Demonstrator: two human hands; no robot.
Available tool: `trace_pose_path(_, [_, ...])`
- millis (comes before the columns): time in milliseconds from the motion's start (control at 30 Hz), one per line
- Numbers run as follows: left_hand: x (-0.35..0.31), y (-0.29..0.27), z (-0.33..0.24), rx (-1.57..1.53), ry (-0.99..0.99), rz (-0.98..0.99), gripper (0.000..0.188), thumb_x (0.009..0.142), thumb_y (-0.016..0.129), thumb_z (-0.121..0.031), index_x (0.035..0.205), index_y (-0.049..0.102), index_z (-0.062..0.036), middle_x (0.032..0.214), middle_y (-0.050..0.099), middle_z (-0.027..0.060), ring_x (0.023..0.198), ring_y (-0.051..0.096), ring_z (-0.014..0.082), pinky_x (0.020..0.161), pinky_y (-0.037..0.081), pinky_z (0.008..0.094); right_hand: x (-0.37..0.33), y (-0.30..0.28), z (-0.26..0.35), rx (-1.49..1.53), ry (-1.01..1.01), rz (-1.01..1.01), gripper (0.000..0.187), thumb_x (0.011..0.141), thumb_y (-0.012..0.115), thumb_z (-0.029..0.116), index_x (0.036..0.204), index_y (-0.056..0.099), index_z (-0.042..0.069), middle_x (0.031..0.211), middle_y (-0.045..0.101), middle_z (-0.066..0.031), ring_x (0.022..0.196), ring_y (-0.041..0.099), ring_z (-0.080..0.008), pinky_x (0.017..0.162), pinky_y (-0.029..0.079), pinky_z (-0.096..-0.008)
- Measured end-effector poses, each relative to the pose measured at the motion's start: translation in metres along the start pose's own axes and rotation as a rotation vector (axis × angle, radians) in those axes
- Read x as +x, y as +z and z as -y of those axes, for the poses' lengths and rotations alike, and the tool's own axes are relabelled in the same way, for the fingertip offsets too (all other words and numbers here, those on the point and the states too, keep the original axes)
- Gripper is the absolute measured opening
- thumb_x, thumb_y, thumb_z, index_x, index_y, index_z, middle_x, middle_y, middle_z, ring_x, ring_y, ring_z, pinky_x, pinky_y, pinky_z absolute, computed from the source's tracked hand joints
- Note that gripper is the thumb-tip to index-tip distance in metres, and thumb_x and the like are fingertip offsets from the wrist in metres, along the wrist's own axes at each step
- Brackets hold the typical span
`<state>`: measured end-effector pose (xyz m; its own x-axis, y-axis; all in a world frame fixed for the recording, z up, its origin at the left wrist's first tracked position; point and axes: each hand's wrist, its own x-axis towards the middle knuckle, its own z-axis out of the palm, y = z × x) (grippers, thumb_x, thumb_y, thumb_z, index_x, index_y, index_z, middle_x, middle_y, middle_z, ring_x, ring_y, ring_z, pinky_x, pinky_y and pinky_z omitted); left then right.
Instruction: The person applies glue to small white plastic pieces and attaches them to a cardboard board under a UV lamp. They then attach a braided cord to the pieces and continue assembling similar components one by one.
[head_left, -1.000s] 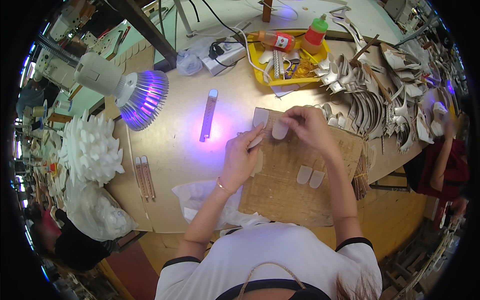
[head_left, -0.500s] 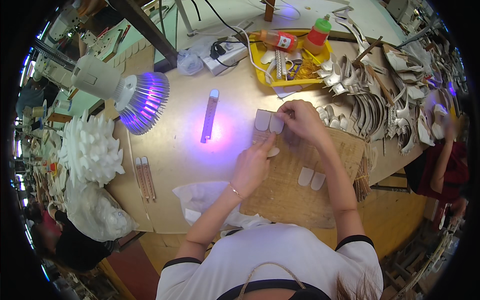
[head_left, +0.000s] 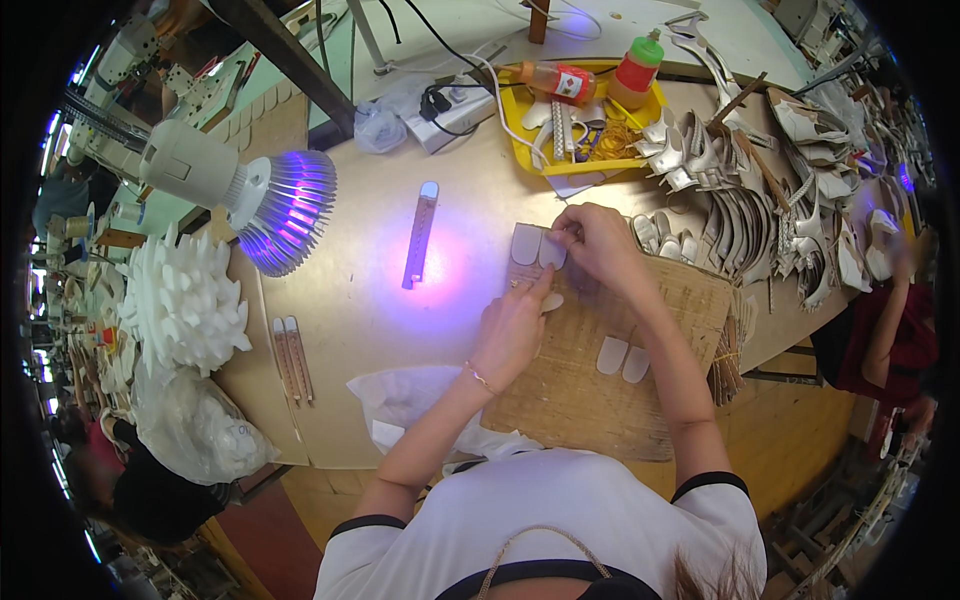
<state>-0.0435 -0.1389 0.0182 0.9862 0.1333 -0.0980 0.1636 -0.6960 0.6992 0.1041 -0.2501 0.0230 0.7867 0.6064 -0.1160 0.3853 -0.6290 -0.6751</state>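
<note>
I judge the rounded white tab light, flexible; grip edges. The right hand pinches its top; the left hand touches its bottom, holding another tab.

Violet lamp glow, edges perhaps blurry

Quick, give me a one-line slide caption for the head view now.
Left hand and right hand meet at a pale rounded piece on a brown board, right of a finned lamp.
</note>
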Motion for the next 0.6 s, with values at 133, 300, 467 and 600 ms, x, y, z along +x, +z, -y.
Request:
trace_pose_path(133, [0.0, 0.001, -0.001, 0.012, -0.012, 0.002, 0.06, 0.077, 0.056, 0.003, 0.136, 0.052, -0.0076, 0.088, 0.064, 0.021, 0.079, 0.062, 0.0398, 0.07, 0.051, 0.0456, 0.0, 0.001, 0.0, 0.047, -0.003, -0.033, 0.015, 0.081, 0.073, 0.012, 0.088, 0.07, -0.001, 0.077, 0.07, -0.0149, 0.07, 0.068, -0.0238, 0.065, 0.053, -0.0351])
trace_pose_path(300, [0.0, 0.003, -0.001, 0.025, -0.026, 0.009, 0.061, 0.076, 0.056, 0.003, 0.136, 0.051, -0.0076, 0.087, 0.063, 0.0205, 0.079, 0.062, 0.0392, 0.07, 0.05, 0.0457, -0.001, -0.001, -0.002, 0.118, 0.031, -0.01, 0.017, 0.081, 0.074, 0.013, 0.089, 0.069, -0.001, 0.076, 0.069, -0.0148, 0.069, 0.068, -0.0227, 0.062, 0.052, -0.0344])
trace_pose_path(467, [0.002, 0.005, -0.001, 0.029, -0.016, 0.014, 0.061, 0.076, 0.056, 0.003, 0.136, 0.051, -0.0063, 0.086, 0.063, 0.0202, 0.079, 0.061, 0.0391, 0.069, 0.05, 0.0455, -0.001, 0.005, -0.01, 0.055, -0.055, -0.085, 0.016, 0.082, 0.074, 0.012, 0.091, 0.069, -0.001, 0.075, 0.069, -0.0145, 0.065, 0.066, -0.0241, 0.063, 0.052, -0.0351])
trace_pose_path(600, [0.002, 0.005, -0.001, 0.051, -0.024, 0.023, 0.061, 0.076, 0.056, 0.004, 0.136, 0.051, -0.0054, 0.088, 0.063, 0.0205, 0.08, 0.062, 0.039, 0.07, 0.05, 0.0454, -0.002, 0.01, -0.013, 0.009, -0.127, -0.248, 0.02, 0.084, 0.072, 0.018, 0.09, 0.07, -0.001, 0.072, 0.068, -0.0172, 0.063, 0.065, -0.0287, 0.064, 0.051, -0.0382])
